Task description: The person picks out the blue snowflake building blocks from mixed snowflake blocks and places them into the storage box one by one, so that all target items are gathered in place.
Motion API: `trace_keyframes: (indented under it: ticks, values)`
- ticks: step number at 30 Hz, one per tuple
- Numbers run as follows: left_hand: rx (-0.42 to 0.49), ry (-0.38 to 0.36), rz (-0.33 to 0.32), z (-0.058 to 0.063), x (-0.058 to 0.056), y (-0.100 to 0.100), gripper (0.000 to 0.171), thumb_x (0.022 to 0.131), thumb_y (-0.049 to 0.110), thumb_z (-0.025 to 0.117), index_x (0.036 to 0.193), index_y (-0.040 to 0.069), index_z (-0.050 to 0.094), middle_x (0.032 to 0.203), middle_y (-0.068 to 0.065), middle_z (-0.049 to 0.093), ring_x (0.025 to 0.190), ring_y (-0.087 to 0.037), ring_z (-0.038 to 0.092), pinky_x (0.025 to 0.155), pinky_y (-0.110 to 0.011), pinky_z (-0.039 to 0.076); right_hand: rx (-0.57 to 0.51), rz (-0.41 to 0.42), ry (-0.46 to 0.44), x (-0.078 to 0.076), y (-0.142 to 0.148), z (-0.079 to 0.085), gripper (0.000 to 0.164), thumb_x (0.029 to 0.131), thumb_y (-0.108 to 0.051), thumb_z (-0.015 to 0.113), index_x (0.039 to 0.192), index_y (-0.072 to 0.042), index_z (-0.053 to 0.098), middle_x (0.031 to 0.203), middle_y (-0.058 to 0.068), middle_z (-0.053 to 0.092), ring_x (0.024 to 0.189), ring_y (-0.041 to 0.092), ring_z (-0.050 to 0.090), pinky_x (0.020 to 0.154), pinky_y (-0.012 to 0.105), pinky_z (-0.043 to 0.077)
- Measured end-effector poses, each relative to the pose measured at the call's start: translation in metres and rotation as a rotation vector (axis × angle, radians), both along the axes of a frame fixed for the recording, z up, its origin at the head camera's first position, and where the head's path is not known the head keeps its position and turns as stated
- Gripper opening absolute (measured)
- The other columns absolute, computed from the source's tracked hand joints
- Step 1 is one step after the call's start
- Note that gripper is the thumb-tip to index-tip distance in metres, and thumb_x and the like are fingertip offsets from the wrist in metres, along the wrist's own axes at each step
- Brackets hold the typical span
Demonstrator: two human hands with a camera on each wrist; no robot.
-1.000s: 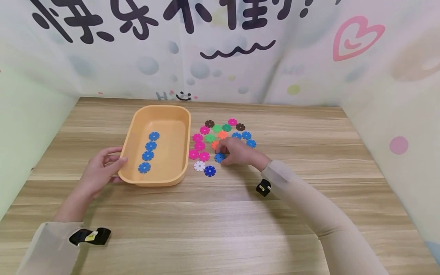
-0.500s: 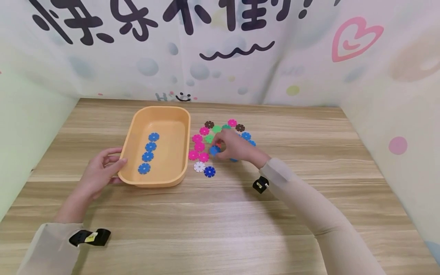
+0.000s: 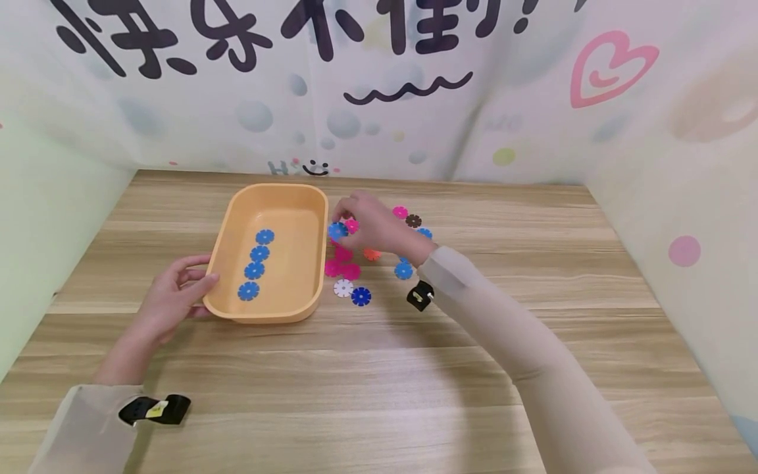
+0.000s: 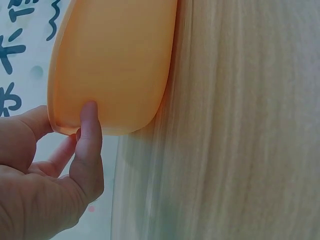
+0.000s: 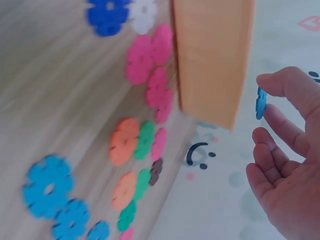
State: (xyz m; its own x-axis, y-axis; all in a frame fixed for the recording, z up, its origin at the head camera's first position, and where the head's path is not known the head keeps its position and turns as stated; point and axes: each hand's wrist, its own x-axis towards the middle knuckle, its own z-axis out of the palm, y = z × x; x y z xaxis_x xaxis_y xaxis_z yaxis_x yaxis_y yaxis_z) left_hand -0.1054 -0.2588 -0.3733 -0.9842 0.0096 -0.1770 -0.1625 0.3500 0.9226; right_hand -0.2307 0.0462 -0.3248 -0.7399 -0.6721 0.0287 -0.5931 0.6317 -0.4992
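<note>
My left hand (image 3: 177,289) grips the near left corner of an orange plastic tray (image 3: 322,276), thumb at the rim and fingers against its outer wall, as the left wrist view shows. Inside the tray lie several blue notched discs (image 3: 254,270) in a row. My right hand (image 3: 379,224) pinches a blue snowflake disc (image 5: 261,103) on edge between thumb and index finger, above the table just right of the tray. Beneath and beside that hand lie pink discs (image 3: 351,271), an orange disc (image 3: 372,254) and others partly hidden by the hand.
A white disc (image 3: 343,288) and a dark blue disc (image 3: 361,296) lie near the tray's right side. Further right are blue discs (image 3: 403,270) and a brown disc (image 3: 413,221). A printed cloth (image 3: 367,125) hangs behind the wooden table (image 3: 331,395).
My right hand has picked up a blue disc from the table and carried it left and away from me, up beside the tray. The left hand and the tray have stayed put.
</note>
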Motion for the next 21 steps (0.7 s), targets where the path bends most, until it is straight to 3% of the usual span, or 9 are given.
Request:
trace_keyframes:
  ticks: [6,13,21]
  values:
    - [-0.004,0.000,-0.001,0.000,0.000,-0.001,0.058,0.095,0.025,0.050,0.137,-0.007,0.025,0.115,-0.027,0.041,0.074,-0.001,0.059,0.061,-0.032,0.057,-0.016,0.042,-0.006,-0.012,-0.026,0.001,0.027,0.077,-0.017,0.072,0.100,-0.005,0.061,0.099,0.003,0.058,0.096,0.018,0.051,0.081,0.021,0.044]
    - [0.004,0.008,0.000,-0.001,0.000,-0.001,0.057,0.095,0.023,0.050,0.135,-0.008,0.025,0.112,-0.025,0.042,0.074,-0.001,0.059,0.061,-0.032,0.057,0.043,0.013,-0.070,-0.024,-0.056,0.005,0.030,0.077,-0.017,0.073,0.103,-0.007,0.061,0.103,0.003,0.056,0.098,0.017,0.049,0.078,0.018,0.045]
    - [0.018,0.008,0.003,0.000,0.000,0.000,0.056,0.095,0.022,0.051,0.134,-0.007,0.026,0.107,-0.020,0.043,0.074,-0.002,0.060,0.061,-0.032,0.057,0.039,-0.005,-0.088,-0.035,-0.083,0.005,0.030,0.078,-0.019,0.073,0.103,-0.008,0.062,0.104,0.004,0.056,0.094,0.015,0.049,0.074,0.016,0.045]
